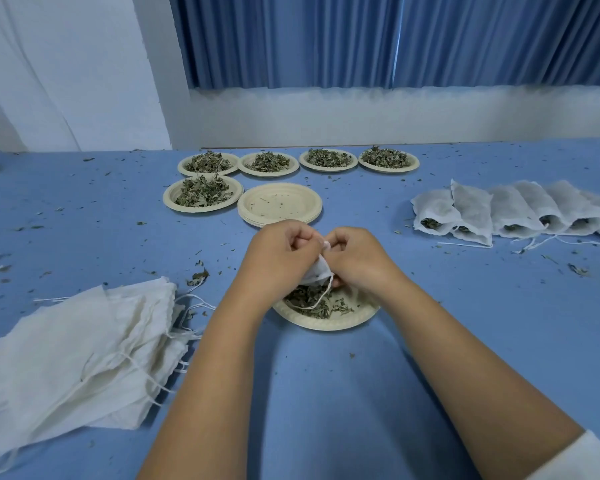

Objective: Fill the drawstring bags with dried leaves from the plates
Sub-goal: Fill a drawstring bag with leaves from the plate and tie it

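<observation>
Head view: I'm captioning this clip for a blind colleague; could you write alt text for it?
A person's left hand and right hand grip a white drawstring bag above a paper plate of dried leaves on a blue table. Empty bags lie at left, filled bags at right; five heaped plates and a stack of empty plates sit beyond.

Our left hand (278,259) and right hand (355,261) are bare, forearms uncovered; a white sleeve (586,459) begins near our right elbow
</observation>
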Demonstrator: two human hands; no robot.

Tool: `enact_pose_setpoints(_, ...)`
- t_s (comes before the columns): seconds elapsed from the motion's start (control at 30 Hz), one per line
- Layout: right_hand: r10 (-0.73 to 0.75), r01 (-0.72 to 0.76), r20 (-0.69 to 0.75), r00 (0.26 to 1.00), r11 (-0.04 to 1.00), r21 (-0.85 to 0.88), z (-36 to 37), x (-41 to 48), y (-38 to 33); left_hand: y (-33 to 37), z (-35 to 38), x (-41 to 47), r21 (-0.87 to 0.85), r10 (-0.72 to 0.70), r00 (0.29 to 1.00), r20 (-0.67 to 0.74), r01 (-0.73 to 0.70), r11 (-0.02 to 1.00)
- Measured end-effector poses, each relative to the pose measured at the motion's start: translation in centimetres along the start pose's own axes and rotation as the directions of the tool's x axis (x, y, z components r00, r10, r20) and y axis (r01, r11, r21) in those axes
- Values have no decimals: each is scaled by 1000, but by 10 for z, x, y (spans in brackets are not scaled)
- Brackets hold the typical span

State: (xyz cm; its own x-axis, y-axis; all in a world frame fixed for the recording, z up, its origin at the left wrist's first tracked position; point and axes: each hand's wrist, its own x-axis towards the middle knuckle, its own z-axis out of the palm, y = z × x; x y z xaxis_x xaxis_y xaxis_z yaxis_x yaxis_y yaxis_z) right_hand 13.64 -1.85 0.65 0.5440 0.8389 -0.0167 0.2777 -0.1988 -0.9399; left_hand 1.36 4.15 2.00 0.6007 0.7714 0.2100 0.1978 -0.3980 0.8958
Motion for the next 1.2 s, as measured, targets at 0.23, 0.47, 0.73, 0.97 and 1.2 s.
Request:
enact_pose_setpoints(0.23, 65, -129, 201, 977, 937, 325, -18, -1, -9, -5, -10, 5, -66, -56, 981, -185, 44, 997)
enact_pose_setpoints(0.47, 38, -66, 156, 987, 981, 181, -14, -2, -7, -2, -10, 4, -89, -60, 987, -152, 47, 995)
enact_pose_setpoints(0.73, -129, 112, -63, 990, 968, -222, 3, 2, 5, 3, -6, -3, -59, -38, 999, 30, 40, 997)
enact_pose_setpoints(0.97, -47, 49, -42, 998, 998, 36, -8, 0, -6, -5, -10, 4, -58, -70, 988, -140, 62, 996)
enact_pose_setpoints(1.2, -50, 49, -1, 999, 996, -69, -23, -4, -10, -12, -15, 9, -57, -73, 967, -243, 61, 996)
